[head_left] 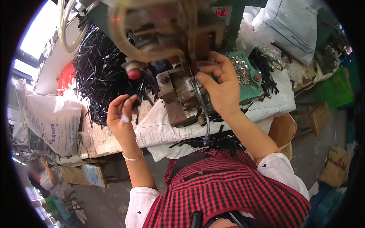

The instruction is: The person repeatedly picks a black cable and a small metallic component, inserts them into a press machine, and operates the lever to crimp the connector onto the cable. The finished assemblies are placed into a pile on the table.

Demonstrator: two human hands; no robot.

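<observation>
A small bench press [176, 91] with a metal block at its base stands in front of me. A dark strap [203, 104] hangs from its die toward my apron, its lower end ribbed. My right hand [222, 85] is at the die, thumb and fingers closed around the strap's upper end; the fingertips are partly hidden by the press. My left hand [122, 110] is raised left of the press with curled fingers, beside a big heap of black straps [100, 72]. Something white is at its thumb; what the fingers hold, if anything, I cannot make out.
A green tray [256, 89] of small shiny metal pieces lies right of the press. More black straps [213, 142] lie along the near edge. A red button [134, 74] and hoses are at the press. White sacks [57, 121] stand left; a wooden stool [317, 117] is at right.
</observation>
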